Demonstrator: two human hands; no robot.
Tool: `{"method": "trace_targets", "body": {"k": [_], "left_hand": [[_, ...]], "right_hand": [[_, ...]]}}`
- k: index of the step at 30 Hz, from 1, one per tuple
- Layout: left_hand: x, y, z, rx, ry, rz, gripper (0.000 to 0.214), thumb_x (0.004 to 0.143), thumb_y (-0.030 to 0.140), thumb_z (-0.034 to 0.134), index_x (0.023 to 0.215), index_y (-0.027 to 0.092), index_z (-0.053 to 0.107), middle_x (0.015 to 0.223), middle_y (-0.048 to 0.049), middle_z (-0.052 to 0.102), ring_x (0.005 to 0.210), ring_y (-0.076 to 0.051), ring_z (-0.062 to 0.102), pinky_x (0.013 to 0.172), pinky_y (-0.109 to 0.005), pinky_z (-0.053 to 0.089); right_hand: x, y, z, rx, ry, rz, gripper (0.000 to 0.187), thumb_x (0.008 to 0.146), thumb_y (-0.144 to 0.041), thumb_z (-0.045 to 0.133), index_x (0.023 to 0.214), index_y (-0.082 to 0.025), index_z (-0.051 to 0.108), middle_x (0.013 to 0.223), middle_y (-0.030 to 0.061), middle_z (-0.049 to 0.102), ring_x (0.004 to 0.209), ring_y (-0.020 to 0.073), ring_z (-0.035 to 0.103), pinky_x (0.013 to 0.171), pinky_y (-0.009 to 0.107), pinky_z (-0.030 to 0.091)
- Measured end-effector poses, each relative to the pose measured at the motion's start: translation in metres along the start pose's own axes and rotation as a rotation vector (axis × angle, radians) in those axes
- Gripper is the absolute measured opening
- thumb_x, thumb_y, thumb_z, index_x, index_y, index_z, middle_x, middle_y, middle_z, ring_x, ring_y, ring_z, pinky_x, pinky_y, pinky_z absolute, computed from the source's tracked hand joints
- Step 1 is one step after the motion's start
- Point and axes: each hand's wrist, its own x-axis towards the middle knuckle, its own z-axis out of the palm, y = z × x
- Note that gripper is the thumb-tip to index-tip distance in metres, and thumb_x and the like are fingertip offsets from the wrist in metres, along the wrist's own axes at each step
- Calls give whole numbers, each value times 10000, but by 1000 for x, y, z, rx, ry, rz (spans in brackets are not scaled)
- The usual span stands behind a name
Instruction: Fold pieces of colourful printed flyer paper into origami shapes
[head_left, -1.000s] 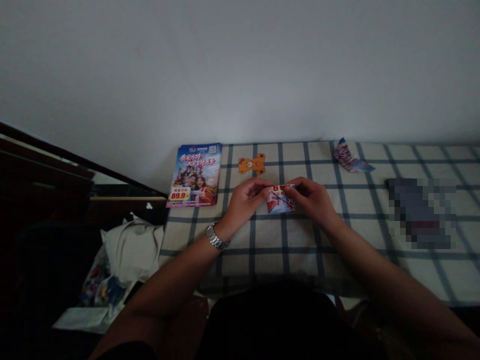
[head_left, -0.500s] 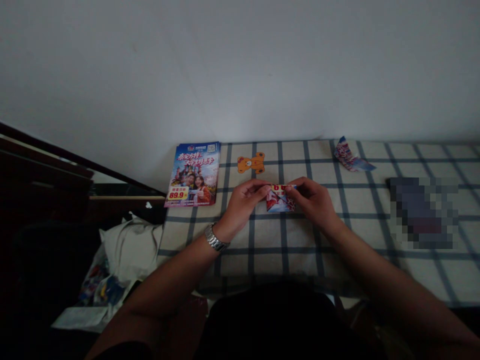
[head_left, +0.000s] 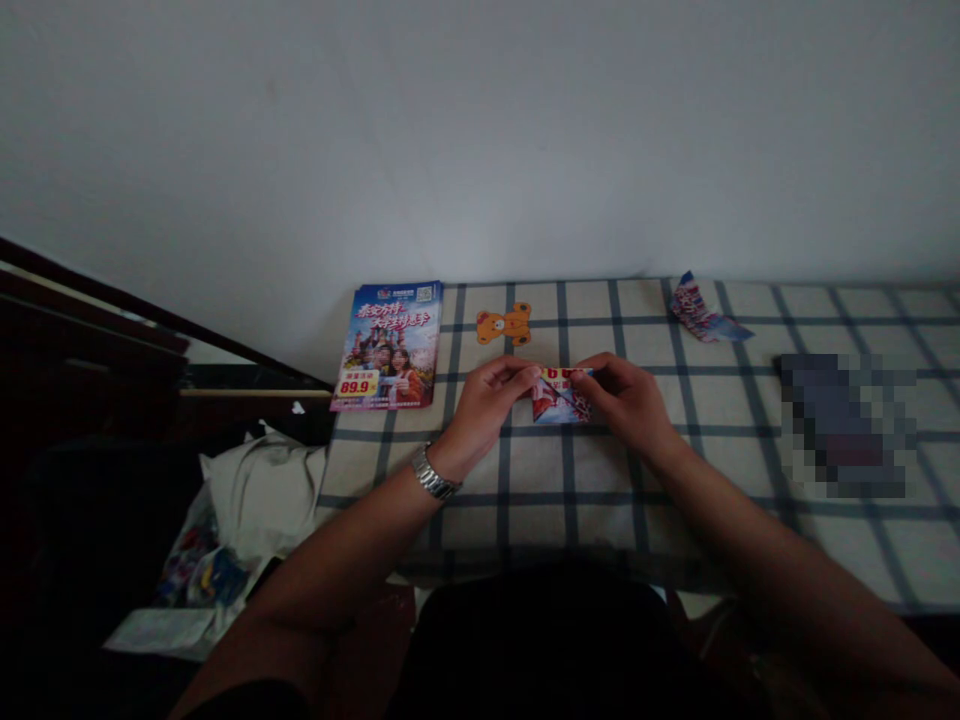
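Note:
Between my two hands is a small folded paper flyer [head_left: 560, 402], printed in red, white and blue, over the checked cloth [head_left: 536, 520]. My left hand [head_left: 491, 400] pinches its upper left corner between thumb and fingers; a silver watch [head_left: 433, 474] is on that wrist. At the upper right corner, my right hand [head_left: 626, 400] grips the paper the same way, thumb on the near face. The fingers behind the paper are hidden. A stack of colourful flyers [head_left: 388, 347] lies to the left of my hands, and an orange teddy bear picture [head_left: 503, 325] just beyond them.
A creased scrap of printed paper [head_left: 705, 315] stands partly upright at the back right. Farther right lies a dark, pixelated object [head_left: 840, 425]. A pale wall [head_left: 525, 140] rises behind the cloth. White bags [head_left: 262, 490] sit below the left edge, near a dark wooden rail [head_left: 165, 318].
Both hands keep their hold on the folded flyer in nearly the same place. The view has shifted very slightly.

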Motion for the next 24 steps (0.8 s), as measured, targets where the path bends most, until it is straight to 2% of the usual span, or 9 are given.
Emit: {"method": "trace_targets", "body": {"k": [4, 7, 12, 16, 24], "left_hand": [[-1, 1, 0, 79, 13, 23, 284, 882, 440, 836, 868, 182, 719, 809, -7, 704, 755, -129, 664, 766, -274, 594], [-2, 5, 1, 205, 0, 91, 286, 927, 457, 787, 890, 185, 709, 805, -8, 698, 758, -130, 654, 751, -258, 566], [-3, 11, 2, 345, -51, 202, 281, 938, 463, 772, 1027, 203, 714, 967, -39, 733, 872, -157, 691, 796, -270, 572], [-4, 10, 1, 351, -87, 226, 287, 943, 444, 771, 1085, 202, 711, 1043, -55, 740, 923, -162, 709, 827, -273, 582], [-3, 6, 0, 288, -68, 176, 272, 936, 435, 784, 1019, 190, 698, 954, -39, 724, 841, -139, 689, 766, -244, 566]], "right_hand": [[0, 2, 1, 1, -12, -10, 330, 915, -563, 753, 955, -235, 753, 805, 31, 748, 714, 194, 669, 626, 317, 524], [-1, 2, 1, 0, -12, -12, 329, 917, -564, 751, 949, -237, 753, 792, 28, 744, 697, 189, 664, 612, 312, 523], [-1, 0, 2, 12, 19, 1, 331, 909, -577, 754, 923, -246, 748, 780, 23, 742, 695, 190, 667, 617, 315, 538], [0, 0, 2, 28, 6, -7, 348, 901, -593, 755, 924, -247, 751, 807, 32, 753, 726, 204, 682, 647, 329, 551], [-1, 2, 3, -5, -4, -16, 372, 905, -614, 743, 933, -244, 752, 790, 31, 742, 696, 196, 661, 618, 323, 521]]}}
